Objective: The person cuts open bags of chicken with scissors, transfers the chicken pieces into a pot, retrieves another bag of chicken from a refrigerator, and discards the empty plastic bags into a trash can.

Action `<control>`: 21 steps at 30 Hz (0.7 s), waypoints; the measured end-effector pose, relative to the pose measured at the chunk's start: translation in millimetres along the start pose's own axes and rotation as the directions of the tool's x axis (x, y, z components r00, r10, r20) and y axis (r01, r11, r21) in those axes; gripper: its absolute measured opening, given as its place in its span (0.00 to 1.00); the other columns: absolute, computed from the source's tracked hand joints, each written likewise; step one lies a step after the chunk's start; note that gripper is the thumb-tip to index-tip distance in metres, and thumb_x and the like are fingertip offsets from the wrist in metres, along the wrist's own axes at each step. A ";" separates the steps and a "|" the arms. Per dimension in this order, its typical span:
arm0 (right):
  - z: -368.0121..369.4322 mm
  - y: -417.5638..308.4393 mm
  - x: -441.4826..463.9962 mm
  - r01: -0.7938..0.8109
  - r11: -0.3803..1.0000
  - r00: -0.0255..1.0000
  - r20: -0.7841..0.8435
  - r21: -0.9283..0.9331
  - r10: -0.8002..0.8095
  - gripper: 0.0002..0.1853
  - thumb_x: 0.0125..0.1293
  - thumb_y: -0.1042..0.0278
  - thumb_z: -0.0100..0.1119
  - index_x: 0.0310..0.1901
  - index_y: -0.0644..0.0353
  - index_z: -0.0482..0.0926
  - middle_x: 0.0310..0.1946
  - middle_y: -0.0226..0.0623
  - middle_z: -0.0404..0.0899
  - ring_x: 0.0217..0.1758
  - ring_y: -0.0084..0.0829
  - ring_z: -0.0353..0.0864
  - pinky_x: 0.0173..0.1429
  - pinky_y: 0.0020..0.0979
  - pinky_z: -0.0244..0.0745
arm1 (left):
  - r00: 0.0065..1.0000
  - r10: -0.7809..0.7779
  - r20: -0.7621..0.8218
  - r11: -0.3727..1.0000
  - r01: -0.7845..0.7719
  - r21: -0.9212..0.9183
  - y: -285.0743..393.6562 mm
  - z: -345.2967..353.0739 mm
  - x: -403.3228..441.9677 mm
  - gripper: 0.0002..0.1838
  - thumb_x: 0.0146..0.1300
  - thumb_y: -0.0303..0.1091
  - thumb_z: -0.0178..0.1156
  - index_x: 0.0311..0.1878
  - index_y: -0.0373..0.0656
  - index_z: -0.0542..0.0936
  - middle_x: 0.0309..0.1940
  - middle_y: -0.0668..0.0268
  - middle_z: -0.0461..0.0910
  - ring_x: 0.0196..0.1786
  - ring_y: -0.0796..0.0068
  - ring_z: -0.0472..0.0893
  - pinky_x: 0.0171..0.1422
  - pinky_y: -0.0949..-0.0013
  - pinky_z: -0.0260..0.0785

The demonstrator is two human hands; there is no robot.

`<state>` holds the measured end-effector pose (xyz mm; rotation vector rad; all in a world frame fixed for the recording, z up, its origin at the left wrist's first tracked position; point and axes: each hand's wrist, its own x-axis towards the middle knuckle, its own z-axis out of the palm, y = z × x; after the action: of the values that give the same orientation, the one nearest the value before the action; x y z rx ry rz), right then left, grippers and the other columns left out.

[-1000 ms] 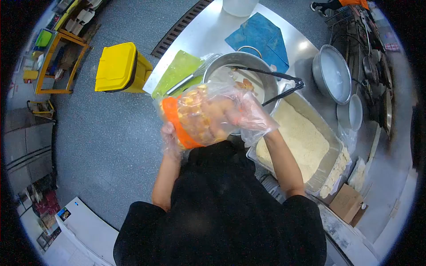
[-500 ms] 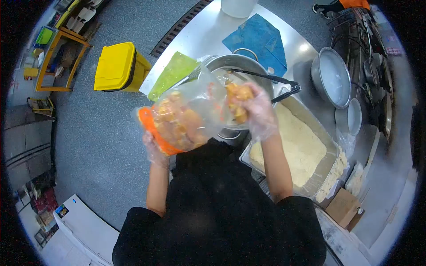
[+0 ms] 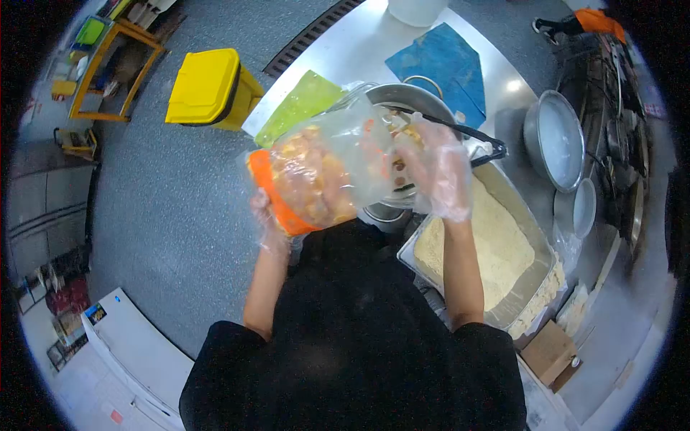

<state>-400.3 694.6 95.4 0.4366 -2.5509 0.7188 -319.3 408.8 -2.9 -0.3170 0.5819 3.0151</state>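
Note:
My gloved left hand (image 3: 267,221) grips the bottom corner of a clear plastic bag (image 3: 363,161) with an orange band. Inside it sit yellowish-orange pieces of raw meat (image 3: 309,176); the bag tilts with its mouth toward a metal pot (image 3: 431,95). Over that pot, my right hand (image 3: 438,169), in a clear glove, has its fingers apart, with no piece visible in them. Meat pieces (image 3: 410,134) show in the pot just beyond the fingers. Black-handled tongs (image 3: 485,144) rest across the pot's rim, close to the right hand.
A deep tray of pale flour (image 3: 496,244) stands right of the pot. Blue cloth (image 3: 445,68) and a green sheet (image 3: 302,104) lie on the steel table. Metal bowls (image 3: 557,140) are at the right, a yellow bin (image 3: 205,86) at the left. Far right, another person (image 3: 596,25) is partly visible.
My right hand was closed on a clump of meat pieces beside the bag's mouth; it has let go over the pot. The bag stays in my left hand. The whole view has shifted slightly.

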 end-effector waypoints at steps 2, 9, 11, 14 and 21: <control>2.9 -1.3 -6.3 -0.255 0.846 0.956 0.256 0.469 0.146 0.15 0.61 0.65 0.65 0.44 0.67 0.82 0.35 0.43 0.82 0.37 0.34 0.82 0.43 0.34 0.76 | 0.994 -0.095 -0.049 0.995 0.096 0.016 -1.2 -1.5 1.1 0.38 0.52 0.36 0.62 0.67 0.36 0.64 0.59 0.52 0.74 0.59 0.55 0.77 0.68 0.51 0.69; 5.8 -11.5 -4.3 -0.405 0.725 0.771 0.635 0.556 -0.056 0.27 0.55 0.55 0.70 0.52 0.63 0.79 0.47 0.43 0.80 0.49 0.34 0.79 0.55 0.36 0.74 | 0.945 -0.267 -0.191 0.934 0.303 0.188 -11.8 43.8 4.8 0.35 0.55 0.29 0.63 0.67 0.37 0.64 0.58 0.54 0.74 0.60 0.57 0.77 0.68 0.51 0.69; 11.5 -15.3 -12.1 -0.465 0.766 0.741 0.669 0.444 0.062 0.29 0.56 0.54 0.70 0.54 0.64 0.77 0.48 0.42 0.80 0.50 0.34 0.79 0.57 0.37 0.74 | 0.939 -0.259 -0.228 0.907 0.317 0.276 -21.1 51.7 6.9 0.33 0.59 0.29 0.62 0.67 0.37 0.63 0.59 0.54 0.74 0.60 0.58 0.77 0.68 0.52 0.70; 20.9 -13.6 -22.8 -0.674 0.255 0.732 0.673 0.693 0.107 0.29 0.56 0.58 0.71 0.56 0.64 0.75 0.48 0.39 0.79 0.51 0.32 0.78 0.56 0.35 0.74 | 0.946 -0.253 -0.201 0.930 0.295 0.220 -29.9 37.8 9.7 0.31 0.62 0.30 0.61 0.68 0.37 0.63 0.59 0.54 0.73 0.60 0.59 0.77 0.68 0.52 0.70; -5.2 -20.0 -9.1 -0.695 0.369 0.663 0.749 0.617 -0.004 0.22 0.58 0.70 0.68 0.54 0.66 0.76 0.44 0.33 0.80 0.46 0.26 0.78 0.50 0.28 0.76 | 0.974 -0.153 -0.170 0.968 0.182 0.172 -26.5 42.6 0.8 0.34 0.61 0.31 0.63 0.69 0.37 0.62 0.60 0.53 0.73 0.61 0.56 0.76 0.68 0.51 0.70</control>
<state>-382.7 682.8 103.1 0.4355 -2.6289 2.5977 -325.7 449.3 26.0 -0.5624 0.7994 2.7638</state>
